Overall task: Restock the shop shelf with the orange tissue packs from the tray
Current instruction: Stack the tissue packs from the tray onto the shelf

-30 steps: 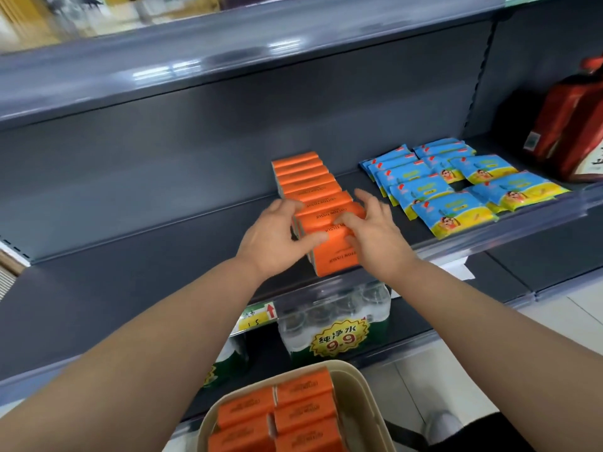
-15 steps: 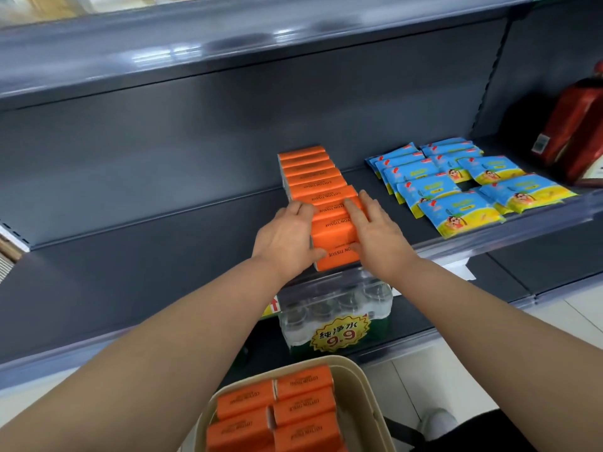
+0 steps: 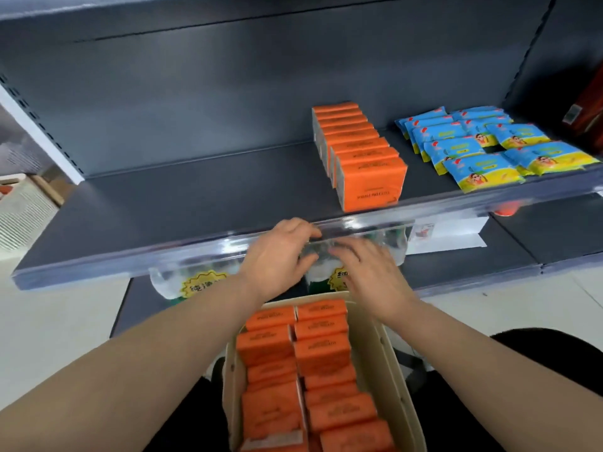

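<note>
A row of several orange tissue packs (image 3: 359, 148) stands on edge on the dark shelf (image 3: 195, 197), running from the back panel to the front lip. Below, a cream tray (image 3: 385, 360) holds two columns of orange tissue packs (image 3: 293, 363). My left hand (image 3: 277, 256) and my right hand (image 3: 368, 272) hover side by side between the shelf's front edge and the tray's far end. Both have relaxed fingers and hold nothing. Neither hand touches a pack.
Blue and yellow snack packets (image 3: 473, 145) lie to the right of the orange row. Bottled water packs (image 3: 195, 282) with yellow price stickers sit on the lower shelf. A red container (image 3: 587, 109) stands at the far right. The shelf left of the orange row is bare.
Both hands let go of the orange row on the shelf and drew back down toward the tray. The view tilted downward, showing more of the tray.
</note>
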A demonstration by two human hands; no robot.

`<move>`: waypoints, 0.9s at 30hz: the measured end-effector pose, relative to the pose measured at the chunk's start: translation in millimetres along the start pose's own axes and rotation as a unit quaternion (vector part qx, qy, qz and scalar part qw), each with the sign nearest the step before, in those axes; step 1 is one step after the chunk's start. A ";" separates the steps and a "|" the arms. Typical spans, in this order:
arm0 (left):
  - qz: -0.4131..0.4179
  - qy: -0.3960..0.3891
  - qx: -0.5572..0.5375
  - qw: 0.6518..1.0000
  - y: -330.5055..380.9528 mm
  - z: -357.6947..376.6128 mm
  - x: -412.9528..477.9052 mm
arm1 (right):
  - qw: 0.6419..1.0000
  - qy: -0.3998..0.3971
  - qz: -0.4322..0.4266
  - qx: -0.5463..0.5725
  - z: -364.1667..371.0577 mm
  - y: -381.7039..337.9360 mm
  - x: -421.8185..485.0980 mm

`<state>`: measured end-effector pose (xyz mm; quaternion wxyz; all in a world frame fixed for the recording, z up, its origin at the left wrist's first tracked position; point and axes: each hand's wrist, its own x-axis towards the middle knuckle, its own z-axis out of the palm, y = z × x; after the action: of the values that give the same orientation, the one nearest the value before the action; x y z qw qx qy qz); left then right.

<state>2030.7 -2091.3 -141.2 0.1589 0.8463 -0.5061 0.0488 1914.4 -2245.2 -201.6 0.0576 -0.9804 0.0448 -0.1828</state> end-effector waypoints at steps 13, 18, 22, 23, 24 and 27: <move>-0.220 -0.196 -0.006 0.956 -52.1 82.6 -126.8 | 0.950 -0.311 0.029 -0.006 77.7 -52.4 -65.5; -0.231 -0.200 0.010 0.952 -51.3 91.9 -128.8 | 0.948 -0.309 0.033 -0.071 90.5 -62.2 -60.7; -0.220 -0.203 0.039 0.953 -51.5 97.1 -129.1 | 0.952 -0.297 0.025 -0.073 93.2 -64.3 -62.0; -0.210 -0.200 0.049 0.956 -52.2 99.0 -127.7 | 0.952 -0.299 0.024 -0.066 91.3 -63.7 -62.9; -0.202 -0.196 0.061 0.958 -52.4 101.0 -125.9 | 0.951 -0.304 0.026 -0.058 88.1 -62.3 -64.9; -0.193 -0.203 0.093 0.955 -51.2 107.4 -121.9 | 0.952 -0.300 0.036 -0.041 77.9 -55.6 -73.6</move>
<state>2008.0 -2000.6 -283.5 -0.0202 0.9309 -0.3481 -0.1087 1878.0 -2174.6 -292.6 0.0348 -0.9893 0.0687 0.1236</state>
